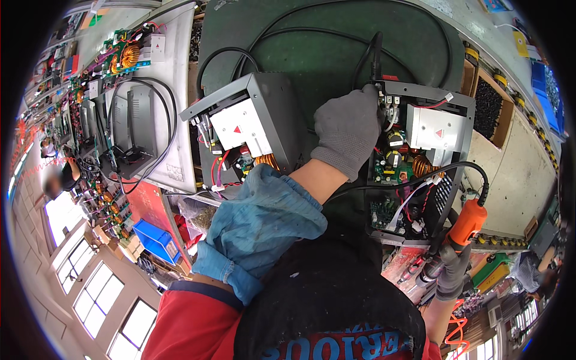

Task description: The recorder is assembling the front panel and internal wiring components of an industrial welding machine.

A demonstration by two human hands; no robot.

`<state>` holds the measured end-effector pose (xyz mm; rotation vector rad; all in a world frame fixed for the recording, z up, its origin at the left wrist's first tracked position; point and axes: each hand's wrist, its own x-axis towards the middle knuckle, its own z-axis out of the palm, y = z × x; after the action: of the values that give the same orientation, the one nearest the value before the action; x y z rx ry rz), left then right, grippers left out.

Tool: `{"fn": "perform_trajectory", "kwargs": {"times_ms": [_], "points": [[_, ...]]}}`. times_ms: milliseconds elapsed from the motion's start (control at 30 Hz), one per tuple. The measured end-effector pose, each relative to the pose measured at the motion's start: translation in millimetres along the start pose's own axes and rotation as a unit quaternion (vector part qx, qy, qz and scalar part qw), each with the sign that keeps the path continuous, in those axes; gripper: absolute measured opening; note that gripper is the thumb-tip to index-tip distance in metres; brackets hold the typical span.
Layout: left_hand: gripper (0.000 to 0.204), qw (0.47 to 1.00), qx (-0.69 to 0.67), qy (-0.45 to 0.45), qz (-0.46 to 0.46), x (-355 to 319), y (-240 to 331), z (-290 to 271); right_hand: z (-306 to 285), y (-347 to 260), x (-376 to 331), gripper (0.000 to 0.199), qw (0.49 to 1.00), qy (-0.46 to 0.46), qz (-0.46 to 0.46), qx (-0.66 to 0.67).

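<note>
1. Head view: my left hand (347,129), in a grey knit glove, is curled closed on the top edge of the open grey power unit (420,162), its fingertips pressed where a black cable (373,57) enters the case.
2. Just right of that grip lie the unit's white cover plate (433,129) and, below it, copper coils (420,166) and a green circuit board (384,213).
3. A blue sleeve cover (258,231) wraps my left forearm, running back from the glove toward me.
4. My right hand (450,273), also gloved, is closed round an orange-and-black powered screwdriver (465,225), held low, below the unit's right corner and well apart from my left hand.
5. Left of my left grip, a second open grey unit (252,120) stands on the dark green mat (324,54), near but not touching the glove.
</note>
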<state>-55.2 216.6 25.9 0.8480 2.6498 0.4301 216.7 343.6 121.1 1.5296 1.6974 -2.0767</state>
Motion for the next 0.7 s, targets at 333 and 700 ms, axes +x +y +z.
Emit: {"fn": "perform_trajectory", "kwargs": {"times_ms": [333, 700], "points": [[0.020, 0.995, 0.016, -0.072, -0.063, -28, -3, -19, -7, 18, -3, 0.081, 0.996, -0.031, -0.027, 0.079], [0.027, 0.795, -0.516, -0.292, -0.124, -19, -26, -17, -8, 27, -3, 0.039, 0.986, -0.051, -0.082, 0.137]]}}
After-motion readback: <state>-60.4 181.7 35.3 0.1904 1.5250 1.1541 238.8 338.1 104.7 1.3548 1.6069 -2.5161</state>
